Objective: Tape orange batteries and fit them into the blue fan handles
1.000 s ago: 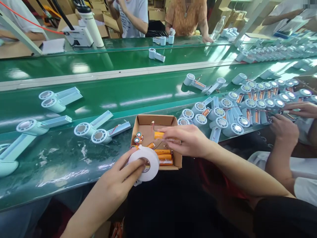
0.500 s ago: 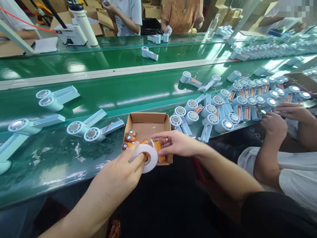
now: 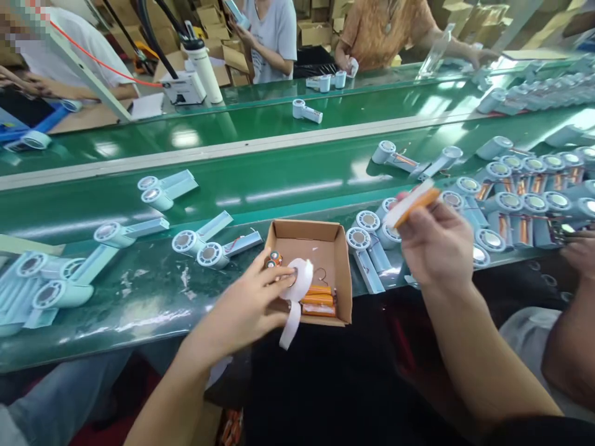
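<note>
**Finding: loose tape end and lightly pinched orange pack are the main exposures**

From my remote station I record the left hand [image 3: 251,303] partly closed, fingers at the core of a flat roll of white tape [image 3: 300,286]. A free white strip [image 3: 290,325] hangs from it past the near side of an open brown cardboard box [image 3: 344,266]. If that strip is adhesive, as I judge, a swing of the wrist could stick it to the box, the fingers or clothing.

The right hand [image 3: 439,248] is raised to the right of the box, thumb and fingers closed on a slim orange-wrapped cylindrical pack [image 3: 424,199]. A white band [image 3: 409,203] lies along its side. The hold appears to be a fingertip pinch; a slip could drop the pack among the pale blue plastic housings [image 3: 368,220] below. Finger pressure on the band could crease or shift it; I cannot tell whether it is fully bonded.

Further orange cylinders [image 3: 318,300] lie in the box beside a thin dark wire [image 3: 321,272]. The wire could snag on a finger or the strip and drag a cylinder.

The box stands at the near edge of the green, glossy desk [image 3: 162,297]. I cannot tell whether it overhangs; if so, a forearm knock could tip it.
</note>
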A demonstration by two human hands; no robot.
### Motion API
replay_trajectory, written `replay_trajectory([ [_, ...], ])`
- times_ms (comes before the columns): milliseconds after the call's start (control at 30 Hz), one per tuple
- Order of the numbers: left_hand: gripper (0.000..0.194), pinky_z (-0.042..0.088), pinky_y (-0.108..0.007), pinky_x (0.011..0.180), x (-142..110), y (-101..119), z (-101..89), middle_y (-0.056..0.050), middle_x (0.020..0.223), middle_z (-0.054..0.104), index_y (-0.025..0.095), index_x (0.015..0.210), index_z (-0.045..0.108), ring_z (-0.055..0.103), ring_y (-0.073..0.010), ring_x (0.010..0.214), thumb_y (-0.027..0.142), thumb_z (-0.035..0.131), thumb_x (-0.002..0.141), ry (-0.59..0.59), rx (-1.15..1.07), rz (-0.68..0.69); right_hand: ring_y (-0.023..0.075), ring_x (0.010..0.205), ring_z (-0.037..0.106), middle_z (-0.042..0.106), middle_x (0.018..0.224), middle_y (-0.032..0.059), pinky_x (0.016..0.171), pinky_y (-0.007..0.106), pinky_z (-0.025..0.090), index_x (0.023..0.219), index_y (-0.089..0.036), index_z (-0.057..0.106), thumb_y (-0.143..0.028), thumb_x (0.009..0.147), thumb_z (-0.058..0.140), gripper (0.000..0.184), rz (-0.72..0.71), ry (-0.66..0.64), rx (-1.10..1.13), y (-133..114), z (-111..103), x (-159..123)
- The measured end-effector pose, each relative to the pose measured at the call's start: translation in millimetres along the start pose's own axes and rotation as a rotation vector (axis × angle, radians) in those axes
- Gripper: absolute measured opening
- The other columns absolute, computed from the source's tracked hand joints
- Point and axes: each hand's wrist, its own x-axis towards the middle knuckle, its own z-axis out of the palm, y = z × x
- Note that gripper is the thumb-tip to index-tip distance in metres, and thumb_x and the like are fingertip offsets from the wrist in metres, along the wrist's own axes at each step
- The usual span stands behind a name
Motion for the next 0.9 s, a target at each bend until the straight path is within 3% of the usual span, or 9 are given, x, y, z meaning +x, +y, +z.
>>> replay_trajectory([
  [67,0.03,0.061,-0.044,0.11,-9,-38,-4.8,-0.006,0.129,0.079,0.025,0.125,0.077,0.069,-0.03,0.133,0.037,0.058,0.106,0.092,0.017,-0.179,0.0258,0.089,0.083,0.085,0.099,0.0067,0.076,0.037,0.072,0.098,-0.03,0.085,-0.028,0.067,0.099,0.034,0.089,-0.104,-0.086,4,-11,-18],
  [167,0.034,0.062,-0.053,0.101,-26,-80,-0.4,-0.014,0.128,0.078,0.02,0.122,0.078,0.073,-0.0354,0.12,0.036,0.054,0.106,0.146,0.325,-0.388,0.0301,0.08,0.084,0.085,0.093,0.0053,0.068,0.045,0.073,0.104,-0.031,0.084,-0.027,0.069,0.097,0.038,0.159,-0.206,-0.175,12,-42,-44],
  [267,0.033,0.065,-0.044,0.078,-30,-90,3.0,-0.013,0.128,0.078,0.022,0.119,0.08,0.075,-0.0315,0.103,0.024,0.05,0.105,0.049,0.551,-0.391,0.032,0.073,0.083,0.085,0.09,0.0057,0.06,0.046,0.073,0.108,-0.037,0.084,-0.029,0.074,0.095,0.037,0.163,-0.25,-0.245,11,-64,-47],
  [333,0.033,0.062,-0.038,0.067,-14,-89,-2.8,-0.011,0.127,0.077,0.024,0.115,0.08,0.073,-0.0293,0.102,0.021,0.049,0.106,0.021,0.624,-0.313,0.0324,0.075,0.083,0.084,0.09,0.0036,0.058,0.045,0.073,0.108,-0.044,0.084,-0.034,0.075,0.095,0.037,0.123,-0.254,-0.278,6,-61,-37],
  [400,0.033,0.058,-0.035,0.06,17,-92,-13.0,-0.011,0.131,0.074,0.025,0.115,0.08,0.069,-0.0308,0.111,0.017,0.05,0.104,-0.015,0.656,-0.233,0.0312,0.081,0.084,0.084,0.09,0.0007,0.062,0.042,0.074,0.108,-0.047,0.084,-0.034,0.073,0.097,0.04,0.068,-0.264,-0.287,1,-42,-18],
  [500,0.043,0.055,-0.03,0.06,85,-114,-23.9,-0.012,0.14,0.066,0.03,0.127,0.076,0.063,-0.0315,0.119,0.01,0.05,0.1,-0.119,0.622,-0.171,0.0285,0.089,0.085,0.084,0.091,0.0001,0.077,0.042,0.074,0.116,-0.039,0.081,-0.025,0.068,0.098,0.053,0.054,-0.345,-0.261,2,6,22],
  [667,0.05,0.059,-0.03,0.076,191,-154,-6.2,-0.011,0.15,0.057,0.035,0.135,0.073,0.057,-0.0306,0.125,0.009,0.056,0.096,-0.405,0.552,0.012,0.0239,0.092,0.082,0.083,0.094,0.0016,0.084,0.043,0.071,0.126,-0.024,0.071,-0.03,0.069,0.096,0.062,0.085,-0.588,-0.264,47,79,100],
  [767,0.056,0.059,-0.032,0.078,215,-160,12.1,-0.013,0.148,0.058,0.035,0.141,0.07,0.061,-0.0303,0.118,0.008,0.06,0.092,-0.503,0.555,0.028,0.0217,0.089,0.081,0.081,0.092,0.0015,0.087,0.041,0.069,0.12,-0.02,0.07,-0.03,0.073,0.091,0.053,0.085,-0.684,-0.349,88,100,132],
  [900,0.067,0.06,-0.034,0.077,210,-163,24.9,-0.013,0.15,0.06,0.033,0.148,0.064,0.065,-0.0323,0.119,0.003,0.059,0.089,-0.479,0.532,0.039,0.0204,0.088,0.08,0.082,0.091,0.0023,0.094,0.042,0.066,0.117,-0.018,0.07,-0.023,0.079,0.082,0.04,0.057,-0.744,-0.576,125,106,147],
])
